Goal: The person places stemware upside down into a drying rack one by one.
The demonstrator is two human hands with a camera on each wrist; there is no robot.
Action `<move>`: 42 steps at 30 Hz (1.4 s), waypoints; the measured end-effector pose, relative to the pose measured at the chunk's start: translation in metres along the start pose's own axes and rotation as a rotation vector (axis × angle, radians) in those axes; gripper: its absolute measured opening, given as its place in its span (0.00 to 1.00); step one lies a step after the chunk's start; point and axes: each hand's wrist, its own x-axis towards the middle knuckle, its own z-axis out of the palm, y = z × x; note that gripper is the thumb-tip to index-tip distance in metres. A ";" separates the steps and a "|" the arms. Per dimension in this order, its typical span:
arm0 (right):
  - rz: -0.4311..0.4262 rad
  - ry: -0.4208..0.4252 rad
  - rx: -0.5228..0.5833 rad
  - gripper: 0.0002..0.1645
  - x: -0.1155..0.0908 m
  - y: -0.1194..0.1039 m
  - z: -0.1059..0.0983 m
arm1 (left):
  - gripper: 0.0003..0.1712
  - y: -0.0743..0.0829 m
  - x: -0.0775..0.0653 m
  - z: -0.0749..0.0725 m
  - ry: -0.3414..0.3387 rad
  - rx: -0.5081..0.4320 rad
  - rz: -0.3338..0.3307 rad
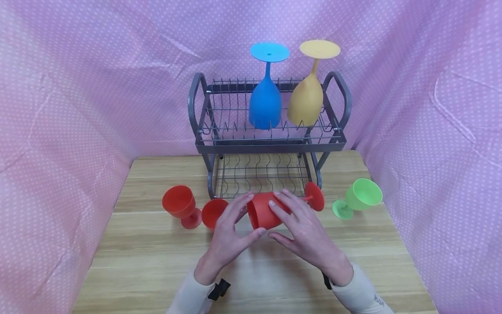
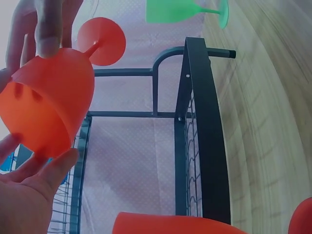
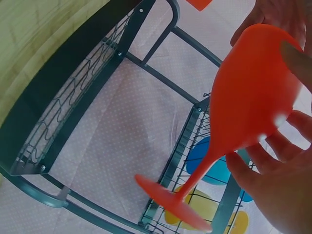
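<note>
A red plastic wine glass (image 1: 263,212) lies sideways in the air between both hands, its mouth to the left and its round foot to the right. The left hand (image 1: 228,239) holds it at the rim, thumb below and fingers above. Around the bowl, the right hand (image 1: 310,233) grips with fingertips on top; its thumb is partly apart in the head view. In the right wrist view the bowl, thin stem and foot of the glass (image 3: 251,92) show whole. Another red goblet (image 1: 213,212) stands behind the left hand, partly hidden.
A dark two-tier dish rack (image 1: 270,148) stands at the back. Upside down on its top tier are a blue wine glass (image 1: 265,102) and a yellow one (image 1: 306,100). A red goblet (image 1: 179,203) stands left on the wooden table (image 1: 157,261), a green goblet (image 1: 362,195) right.
</note>
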 end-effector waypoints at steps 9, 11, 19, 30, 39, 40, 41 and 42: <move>0.002 0.178 0.175 0.40 -0.009 0.004 0.006 | 0.46 -0.009 -0.001 0.001 0.078 -0.064 -0.043; 0.002 0.221 0.224 0.39 -0.010 0.005 0.007 | 0.47 -0.010 -0.001 0.001 0.100 -0.078 -0.052; 0.075 0.295 0.369 0.37 -0.017 0.006 0.013 | 0.46 -0.011 -0.001 0.001 0.182 -0.120 -0.041; 0.352 0.240 0.473 0.34 -0.031 0.006 0.020 | 0.46 -0.011 0.000 0.001 0.214 -0.180 -0.018; 0.603 0.098 0.715 0.34 -0.028 0.005 0.027 | 0.46 -0.009 0.000 0.002 0.223 -0.185 -0.010; 0.618 0.091 0.747 0.35 -0.027 0.005 0.027 | 0.45 -0.009 0.000 0.002 0.222 -0.187 -0.008; 0.633 0.090 0.783 0.35 -0.026 0.005 0.028 | 0.45 -0.010 0.000 0.003 0.221 -0.190 -0.008; 0.644 0.090 0.817 0.35 -0.024 0.004 0.028 | 0.45 -0.010 0.000 0.003 0.222 -0.194 -0.008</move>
